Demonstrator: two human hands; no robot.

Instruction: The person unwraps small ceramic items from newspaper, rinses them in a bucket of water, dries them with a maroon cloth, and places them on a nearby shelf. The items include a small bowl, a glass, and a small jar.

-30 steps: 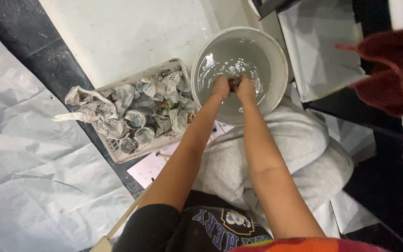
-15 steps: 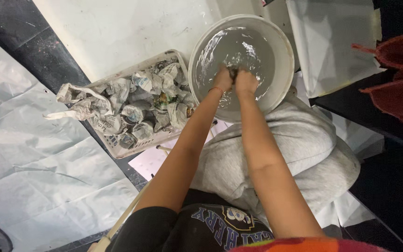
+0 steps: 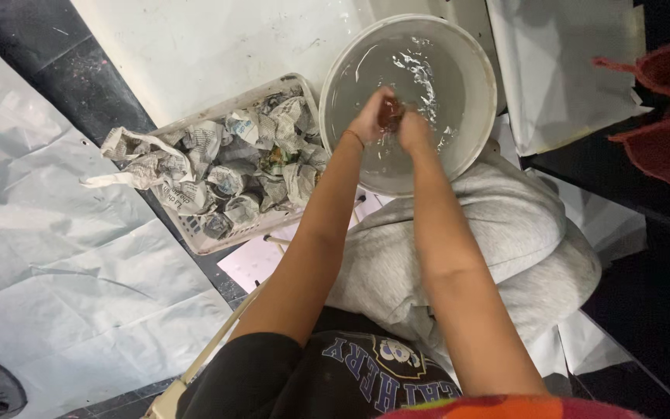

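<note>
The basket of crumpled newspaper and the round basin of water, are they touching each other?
Touching. The head view shows the white basket's upper right corner meeting the basin's left rim with no floor visible between them.

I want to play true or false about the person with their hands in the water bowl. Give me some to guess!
1. Both hands are together in the round white basin of water. True.
2. The white basket is full of crumpled newspaper. True.
3. The basket sits on the person's right side. False: it is on their left, beside the basin.
4. The basin is dry. False: it holds splashing water.
5. The hands hold a small brownish thing between them. True, though what it is cannot be told.
</note>
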